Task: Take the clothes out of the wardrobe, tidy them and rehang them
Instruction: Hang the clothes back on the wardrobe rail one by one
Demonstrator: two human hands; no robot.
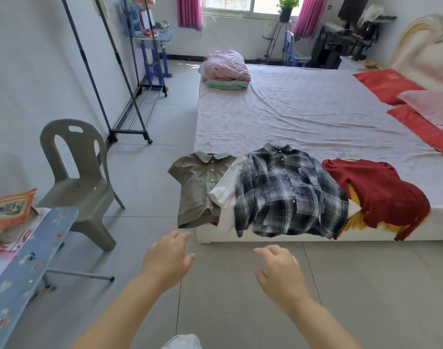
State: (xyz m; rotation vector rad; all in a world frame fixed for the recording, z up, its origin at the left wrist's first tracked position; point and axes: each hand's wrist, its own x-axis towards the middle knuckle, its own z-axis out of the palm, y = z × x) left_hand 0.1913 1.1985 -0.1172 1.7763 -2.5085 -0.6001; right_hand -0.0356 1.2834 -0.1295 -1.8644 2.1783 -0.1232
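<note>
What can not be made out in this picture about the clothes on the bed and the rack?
Head view, white garment: mostly covered by the plaid shirt; its type is unclear.
Head view, yellow garment: mostly hidden under the red garment.
Head view, clothes rack: its top is cut off by the upper edge.

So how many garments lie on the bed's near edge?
5, left to right: olive shirt, white garment under plaid shirt, red top over yellow garment. More may be hidden.
</note>
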